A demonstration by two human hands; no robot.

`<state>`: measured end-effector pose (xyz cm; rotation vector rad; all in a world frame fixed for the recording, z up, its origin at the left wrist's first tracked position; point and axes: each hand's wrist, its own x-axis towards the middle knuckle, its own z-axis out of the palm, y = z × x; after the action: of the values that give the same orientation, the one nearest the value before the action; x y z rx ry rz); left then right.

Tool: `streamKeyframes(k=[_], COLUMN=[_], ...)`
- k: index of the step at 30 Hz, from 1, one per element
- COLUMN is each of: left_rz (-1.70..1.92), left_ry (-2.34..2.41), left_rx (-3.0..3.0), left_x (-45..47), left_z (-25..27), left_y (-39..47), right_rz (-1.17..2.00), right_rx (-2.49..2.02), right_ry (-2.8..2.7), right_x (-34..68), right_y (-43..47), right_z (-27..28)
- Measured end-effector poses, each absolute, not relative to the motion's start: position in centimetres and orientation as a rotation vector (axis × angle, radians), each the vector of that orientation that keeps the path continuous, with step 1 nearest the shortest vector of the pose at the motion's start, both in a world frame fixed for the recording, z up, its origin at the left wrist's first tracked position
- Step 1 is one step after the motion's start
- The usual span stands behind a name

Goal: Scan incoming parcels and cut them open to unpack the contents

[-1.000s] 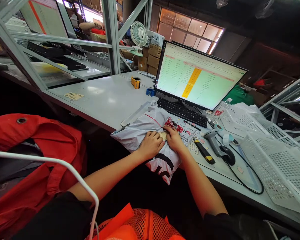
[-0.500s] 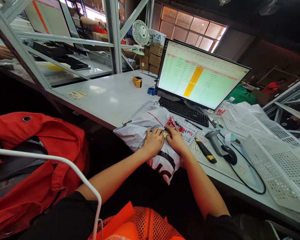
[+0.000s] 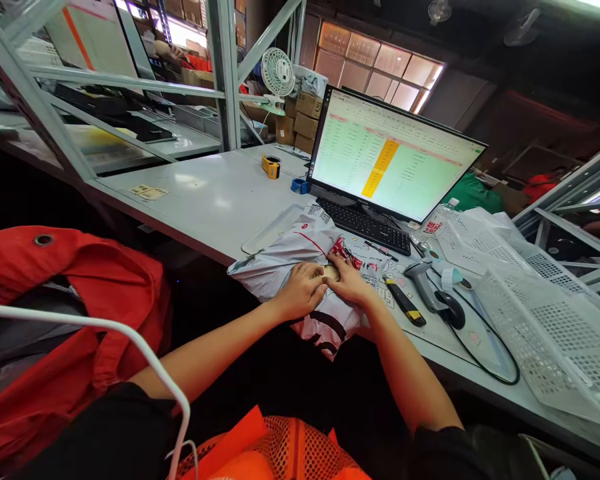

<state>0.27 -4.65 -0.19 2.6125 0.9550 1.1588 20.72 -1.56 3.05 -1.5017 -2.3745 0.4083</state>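
A white plastic mailing bag (image 3: 273, 267) with red and black print lies crumpled over the table's front edge, its lower corner hanging past it. My left hand (image 3: 303, 290) is closed on the bag's middle, its fingers bent. From the other side my right hand (image 3: 350, 279) grips the bag, thumb and forefinger apart around a small beige piece (image 3: 331, 272). The left fingertips touch that piece; what it is I cannot make out. Right of the bag lie a black-and-yellow utility knife (image 3: 405, 303) and a grey barcode scanner (image 3: 425, 283).
A monitor (image 3: 395, 157) and a black keyboard (image 3: 365, 225) stand behind the bag. White perforated baskets (image 3: 535, 340) lie at the right. A yellow tape measure (image 3: 271, 167) and a blue ring-shaped object (image 3: 301, 185) sit farther back. A red bag (image 3: 130, 293) is at the lower left.
My left fingers have bent more and shifted slightly, baring more of the beige piece. The bag's lower corner is more bunched. The view has shifted a little.
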Motion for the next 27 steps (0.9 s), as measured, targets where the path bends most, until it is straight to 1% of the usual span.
streamKeyframes(k=[3, 6, 9, 13, 16, 21, 27], left_rz=[1.221, 1.254, 1.232, 1.144, 1.094, 1.051, 0.906], left_ry=[0.916, 0.944, 1.073, 1.195, 1.224, 1.244, 1.066], left_rx=[2.669, 2.717, 2.731, 2.759, 2.801, 2.826, 2.821], left_x=[-0.1, 0.2, 0.6, 0.6, 0.5, 0.1, -1.8], left_z=[-0.2, -0.4, -0.7, -0.7, -0.7, -0.5, 0.5], left_y=[-4.4, -4.4, -4.7, -5.5, -6.0, -6.7, -8.9], right_rz=[0.371, 0.107, -0.179, -0.332, -0.342, -0.242, -0.173], right_rx=[-1.546, -1.656, -1.805, -1.880, -1.936, -2.024, -2.080], right_ry=[-2.537, -2.650, -2.686, -2.663, -2.599, -2.496, -2.356], right_x=[20.4, 19.2, 17.8, 16.6, 16.0, 15.4, 15.0], right_y=[-1.2, -1.2, -1.5, -2.2, -2.5, -2.8, -2.4], right_z=[4.8, 6.2, 6.8, 6.5, 6.3, 6.3, 5.2])
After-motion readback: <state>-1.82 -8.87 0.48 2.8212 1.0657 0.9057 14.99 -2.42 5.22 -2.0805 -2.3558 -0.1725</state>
